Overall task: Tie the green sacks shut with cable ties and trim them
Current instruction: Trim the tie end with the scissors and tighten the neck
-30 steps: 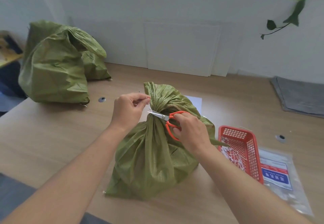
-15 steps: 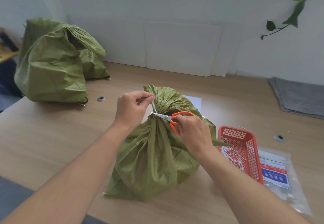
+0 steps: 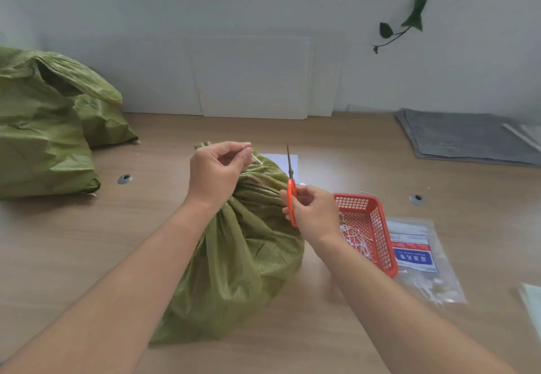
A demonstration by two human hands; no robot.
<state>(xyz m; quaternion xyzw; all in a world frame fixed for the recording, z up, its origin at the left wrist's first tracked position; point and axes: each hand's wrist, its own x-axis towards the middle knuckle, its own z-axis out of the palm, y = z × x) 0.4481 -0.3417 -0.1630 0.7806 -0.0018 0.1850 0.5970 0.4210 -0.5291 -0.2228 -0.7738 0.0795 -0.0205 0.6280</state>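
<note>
Green sack [image 3: 234,256] stands on the worktop [image 3: 73,242], its neck gathered. Left hand [image 3: 216,171] pinches a white cable tie strip [image 3: 257,159] above it; right hand [image 3: 313,212] grips orange scissors [image 3: 290,186] beside the sack.

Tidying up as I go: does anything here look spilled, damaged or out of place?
Little stands out. A thin white sliver, likely a tie offcut, lies on the table just behind the red basket rather than in it. The sack in front looks intact.
</note>
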